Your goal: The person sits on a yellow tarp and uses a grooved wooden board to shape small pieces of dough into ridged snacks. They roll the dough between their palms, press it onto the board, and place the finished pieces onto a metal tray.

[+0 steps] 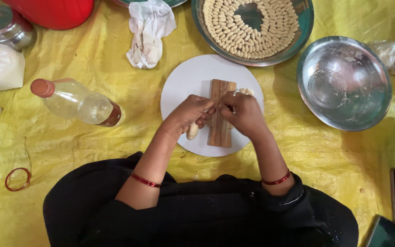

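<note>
Centre of frame: ridged wooden board [220, 120] lying flat on a round white plate [186, 84], long axis running up and down the picture. Left hand [189, 114] at the board's left edge, fingers curled closed around a pale roll of dough [192, 131], its lower end showing below the palm and resting on the plate. Right hand [242, 113] over the board's middle, fingertips pinched together and pressed toward the ridges (what lies under them cannot be made out). Small dough lump [246, 91] just beyond the right hand, at the board's upper right. Top centre: large metal tray [305, 23] filled with rows of small shaped dough pieces [252, 27]. Right: steel bowl [344, 82]. Left of centre: clear plastic bottle [76, 101] on its side. Upper centre-left: crumpled white cloth [148, 32]. Yellow sheet [92, 151] beneath everything.
</note>
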